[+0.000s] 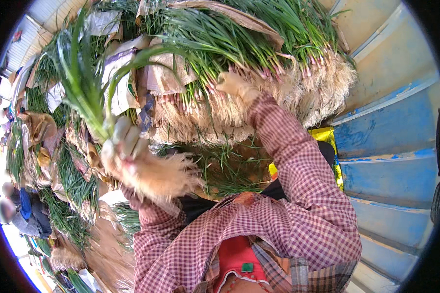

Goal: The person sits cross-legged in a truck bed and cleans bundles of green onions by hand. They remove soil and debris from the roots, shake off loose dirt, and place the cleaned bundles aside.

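Observation:
My left hand [124,139], in a pale glove, is closed around a bunch of green garlic [85,97] at its lower stems. The long green leaves rise to the upper left, blurred in part. Below the fist, pale stringy roots [161,173] fan out to the right. My right hand [234,85], gloved too, stretches forward to a large heap of green garlic [220,39]. Its fingers are bent together at the pinkish stem bases; their tips are partly hidden among the stalks. Thick pale roots [308,93] of the heap hang toward me.
Brown paper and sacking [168,73] lie among the heaped stalks. On the right stands a blue and cream ribbed metal wall [386,132]. A yellow bag [327,139] is beside my right arm. Loose leaves [225,166] litter the ground. Another person [27,210] is at the far left.

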Demonstrator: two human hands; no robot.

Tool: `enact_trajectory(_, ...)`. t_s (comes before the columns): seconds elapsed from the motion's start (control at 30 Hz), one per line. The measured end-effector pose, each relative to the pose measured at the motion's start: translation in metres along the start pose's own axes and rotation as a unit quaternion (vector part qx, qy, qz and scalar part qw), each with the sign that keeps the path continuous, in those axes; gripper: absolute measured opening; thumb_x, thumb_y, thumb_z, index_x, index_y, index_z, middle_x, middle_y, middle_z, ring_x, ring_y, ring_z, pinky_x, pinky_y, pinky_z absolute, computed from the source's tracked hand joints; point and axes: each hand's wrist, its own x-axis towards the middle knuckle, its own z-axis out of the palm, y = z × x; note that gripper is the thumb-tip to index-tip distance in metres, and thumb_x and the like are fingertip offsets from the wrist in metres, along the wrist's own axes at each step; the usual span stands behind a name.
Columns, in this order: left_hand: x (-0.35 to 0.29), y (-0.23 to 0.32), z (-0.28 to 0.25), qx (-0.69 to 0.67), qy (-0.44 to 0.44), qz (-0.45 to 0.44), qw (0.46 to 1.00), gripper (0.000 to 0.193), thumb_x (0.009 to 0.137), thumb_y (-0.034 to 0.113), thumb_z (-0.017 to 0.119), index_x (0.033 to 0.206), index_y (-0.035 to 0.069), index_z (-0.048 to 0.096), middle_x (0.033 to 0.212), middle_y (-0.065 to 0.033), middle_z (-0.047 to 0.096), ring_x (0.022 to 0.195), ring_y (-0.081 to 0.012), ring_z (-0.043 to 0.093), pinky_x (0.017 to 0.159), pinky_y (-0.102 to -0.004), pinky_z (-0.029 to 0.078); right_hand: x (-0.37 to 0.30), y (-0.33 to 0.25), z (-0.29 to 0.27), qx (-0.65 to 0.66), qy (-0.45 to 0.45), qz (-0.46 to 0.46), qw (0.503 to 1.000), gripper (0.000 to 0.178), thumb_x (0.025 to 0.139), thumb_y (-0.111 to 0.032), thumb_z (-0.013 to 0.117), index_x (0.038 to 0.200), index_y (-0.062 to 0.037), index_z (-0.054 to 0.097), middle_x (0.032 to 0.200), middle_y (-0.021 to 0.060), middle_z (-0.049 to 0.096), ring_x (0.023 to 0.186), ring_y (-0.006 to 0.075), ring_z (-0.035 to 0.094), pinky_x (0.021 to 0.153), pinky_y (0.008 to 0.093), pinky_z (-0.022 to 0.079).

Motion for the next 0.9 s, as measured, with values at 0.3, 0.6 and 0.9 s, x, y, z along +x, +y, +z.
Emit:
enact_trajectory(0.3, -0.064, -0.114, -0.120, 0.126, 0.391, -0.156, 0.898, 0.016, 0.080, 0.007, 0.056, 0.094, 0.000, 0.054, 0.089, -0.0144, 0.062, 0.068, -0.0215, 0.061, 0.064, -0.0348, 0.054, -0.149, 0.029, 0.085, 0.434, -0.096, -0.067, 0.894, 0.023, 0.090, -0.020, 0.046, 0.103, -0.0015, 0.053, 0.088, 0.0052, 0.057, 0.079, 0.0156, 0.053, 0.071, 0.0276, 0.044)
enact_trajectory(0.6, -0.093, -0.118, -0.155, 0.126, 0.354, -0.241, 0.895, 0.021, 0.082, 0.007, 0.052, 0.098, -0.006, 0.057, 0.071, -0.0137, 0.062, 0.061, -0.0234, 0.062, 0.062, -0.0319, 0.054, -0.148, 0.021, 0.115, 0.460, -0.044, 0.011, 0.887, 0.029, 0.090, -0.024, 0.050, 0.105, -0.0002, 0.056, 0.082, 0.0045, 0.062, 0.067, 0.0129, 0.055, 0.065, 0.0264, 0.045)
enact_trajectory(0.9, -0.116, -0.119, -0.159, -0.050, 0.329, -0.173, 0.927, 0.031, 0.079, 0.008, 0.056, 0.107, -0.003, 0.052, 0.103, -0.0177, 0.059, 0.089, -0.0320, 0.060, 0.084, -0.0462, 0.049, -0.137, -0.014, 0.122, 0.658, -0.128, 0.068, 0.739, 0.020, 0.090, -0.019, 0.052, 0.102, -0.0032, 0.054, 0.076, 0.0024, 0.058, 0.051, 0.0054, 0.049, 0.042, 0.0170, 0.039)
